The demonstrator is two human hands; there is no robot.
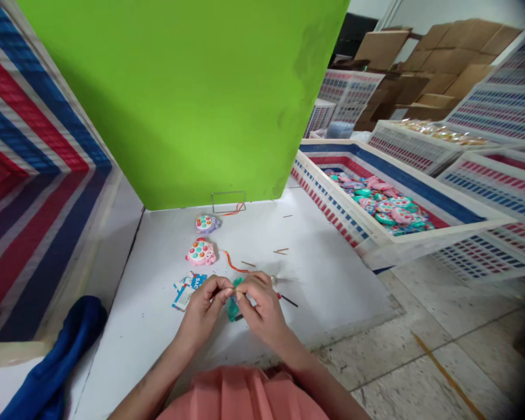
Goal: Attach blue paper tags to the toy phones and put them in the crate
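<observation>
My left hand [207, 304] and my right hand [263, 305] meet above the white table [161, 344], both closed in a pinch. Between their fingertips is a small, thin tan piece [235, 290], too small to make out clearly. Just beneath lies a teal thing [232, 309], partly hidden by the fingers. An orange cord [231, 262] runs towards my right hand. Beyond my left hand, a pink animal-shaped toy [201, 252] with coloured buttons lies near a purple one [206, 223]. Blue-and-white printed cards [187, 290] lie beside my left hand.
A green board [184, 105] stands at the table's back, with a wire frame [228, 193] at its foot. Thin brown strips [281, 251] lie on the table. At right is a crate [345, 227] of similar toys [387, 204]; blue cloth [65, 350] hangs at left.
</observation>
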